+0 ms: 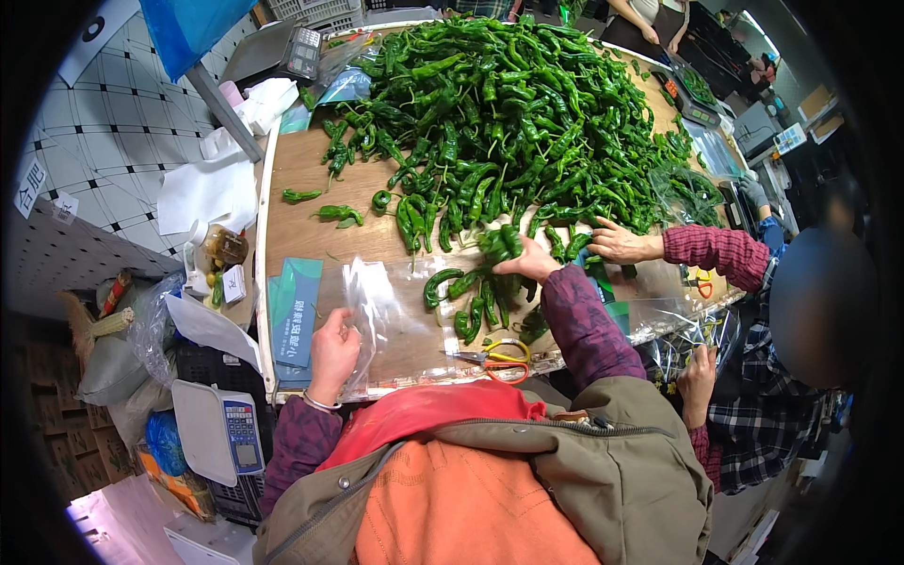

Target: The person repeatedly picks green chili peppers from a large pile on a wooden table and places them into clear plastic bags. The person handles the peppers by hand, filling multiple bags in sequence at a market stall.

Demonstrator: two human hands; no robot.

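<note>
My right hand (531, 261) grips a bunch of green peppers (500, 244) just above the near part of the wooden table (300, 233). At the left, the curled fingers of my left hand (335, 354) pinch the edge of a clear plastic bag (395, 304), which lies flat with its side raised. Several loose peppers (477, 311) rest right of the bag, below my right hand. A pair of scissors (503, 359) with yellow and red handles lies at the table's front edge. Beyond my hands rises a large heap of green peppers (508, 113).
Printed blue-green packaging sheets (296, 311) lie at the left edge. A co-worker's hand (618, 241) touches peppers close to my right arm; their other hand (698, 374) holds a plastic bag. Scales stand at the left (212, 431), back left (300, 53) and back right (696, 102).
</note>
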